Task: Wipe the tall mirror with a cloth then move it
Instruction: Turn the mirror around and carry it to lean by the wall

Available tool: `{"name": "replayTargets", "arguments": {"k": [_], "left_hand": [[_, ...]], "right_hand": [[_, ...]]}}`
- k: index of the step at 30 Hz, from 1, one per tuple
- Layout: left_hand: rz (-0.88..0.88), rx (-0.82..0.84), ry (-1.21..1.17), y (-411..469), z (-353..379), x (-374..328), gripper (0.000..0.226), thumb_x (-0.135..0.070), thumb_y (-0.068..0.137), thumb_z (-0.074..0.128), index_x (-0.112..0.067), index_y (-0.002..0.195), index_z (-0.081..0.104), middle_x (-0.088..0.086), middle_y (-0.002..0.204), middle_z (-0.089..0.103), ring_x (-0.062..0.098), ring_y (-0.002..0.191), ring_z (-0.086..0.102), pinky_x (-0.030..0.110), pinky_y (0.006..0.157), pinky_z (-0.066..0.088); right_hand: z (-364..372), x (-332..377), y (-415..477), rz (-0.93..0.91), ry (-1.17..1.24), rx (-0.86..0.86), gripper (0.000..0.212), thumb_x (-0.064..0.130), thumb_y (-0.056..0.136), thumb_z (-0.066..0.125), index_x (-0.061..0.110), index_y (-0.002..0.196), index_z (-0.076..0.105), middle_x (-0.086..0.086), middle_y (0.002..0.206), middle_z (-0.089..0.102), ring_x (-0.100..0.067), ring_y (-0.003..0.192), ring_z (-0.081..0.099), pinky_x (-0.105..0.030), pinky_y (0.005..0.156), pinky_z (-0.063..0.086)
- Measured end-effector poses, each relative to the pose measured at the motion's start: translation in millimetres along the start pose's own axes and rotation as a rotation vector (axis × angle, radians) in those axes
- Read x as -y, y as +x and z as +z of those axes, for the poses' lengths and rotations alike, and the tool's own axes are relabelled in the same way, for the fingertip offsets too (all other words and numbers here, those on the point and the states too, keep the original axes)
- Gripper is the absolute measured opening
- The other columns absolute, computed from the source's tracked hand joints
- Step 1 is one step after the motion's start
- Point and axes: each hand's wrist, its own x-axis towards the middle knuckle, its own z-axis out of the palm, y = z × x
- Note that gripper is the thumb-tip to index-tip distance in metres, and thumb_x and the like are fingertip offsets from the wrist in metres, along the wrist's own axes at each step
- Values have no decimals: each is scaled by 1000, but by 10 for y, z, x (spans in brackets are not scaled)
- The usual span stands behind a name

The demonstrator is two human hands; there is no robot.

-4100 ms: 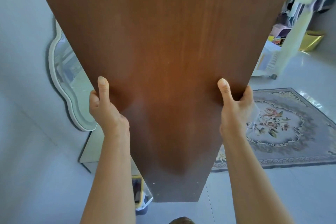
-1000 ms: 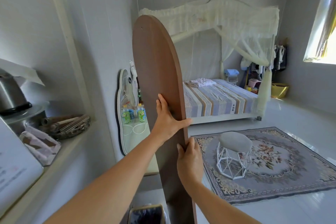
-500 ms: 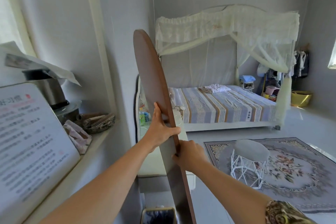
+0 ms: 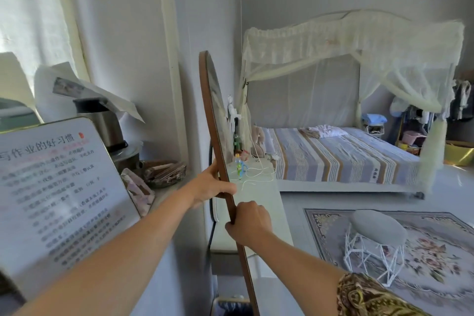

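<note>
The tall mirror stands nearly edge-on in front of me, its brown wooden back to the left and a sliver of glass facing right. It has a rounded top and leans slightly left. My left hand grips its edge at mid height. Just below, my right hand is wrapped around the same edge. No cloth is in view.
A ledge on the left holds a printed board, a metal pot and a basket. A white dresser with a bottle sits behind the mirror. A canopy bed, a rug and a wire-legged stool lie to the right.
The mirror has turned from showing its brown back to nearly edge-on. My view has swung left, bringing the board closer. Both hands keep their hold on the edge.
</note>
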Motion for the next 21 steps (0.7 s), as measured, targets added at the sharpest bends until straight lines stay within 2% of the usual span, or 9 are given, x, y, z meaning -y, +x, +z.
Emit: {"name": "replayTargets", "arguments": {"k": [3,7,8,10,12,13,15,18,21], "left_hand": [[-53,-14,36,-47,-168,81,56,3,80,75,-19,127,55,15,109,70,21,93,67,24,81,57],[-119,-57,63,-167,-350,147,44,3,82,74,-13,119,57,3,96,66,12,84,62,16,72,48],[-133,-76,74,-199,-394,155,40,2,83,75,-17,113,56,-2,94,63,9,84,60,15,73,46],[-137,-114,91,-237,-470,181,42,-1,82,77,-22,110,53,-8,95,60,10,90,58,20,88,43],[-134,-131,111,-227,-496,201,45,-5,80,80,-23,112,54,-11,97,61,17,104,58,27,99,40],[-132,-150,112,-234,-510,211,43,-6,79,81,-25,109,56,-11,97,61,19,107,58,28,101,40],[-126,-180,89,-221,-509,234,42,-7,77,83,-32,98,56,-11,98,62,18,107,57,31,105,41],[-125,-189,51,-218,-496,277,42,-8,75,85,-34,97,58,-6,107,64,22,117,57,38,116,38],[-127,-189,42,-226,-487,289,40,-10,76,84,-33,98,59,-8,105,64,21,116,57,35,113,38]], "right_hand": [[18,141,39,-22,-23,53,25,34,81,60,15,97,65,-7,96,66,-29,96,65,-33,76,51],[41,302,80,-89,-82,132,34,42,82,59,16,103,64,-7,105,66,-29,100,64,-33,79,49],[49,350,79,-104,-91,147,36,43,82,58,16,105,63,-7,106,65,-29,101,64,-33,80,49],[67,430,75,-123,-91,168,35,44,83,58,17,104,63,-8,106,65,-29,101,64,-33,80,49],[63,445,86,-114,-64,180,25,44,82,59,21,90,60,-7,97,63,-28,99,65,-33,79,50],[55,462,94,-104,-49,189,24,45,81,59,22,77,53,-5,92,60,-28,98,65,-33,78,50],[42,463,108,-96,-43,206,34,46,80,59,25,64,39,-3,87,56,-27,97,66,-33,78,51],[52,463,114,-103,-27,225,36,46,80,59,25,60,38,-5,91,67,-25,92,68,-33,79,54],[74,435,113,-115,-4,222,34,45,80,58,25,60,39,-6,93,72,-24,89,70,-33,80,56]]}}
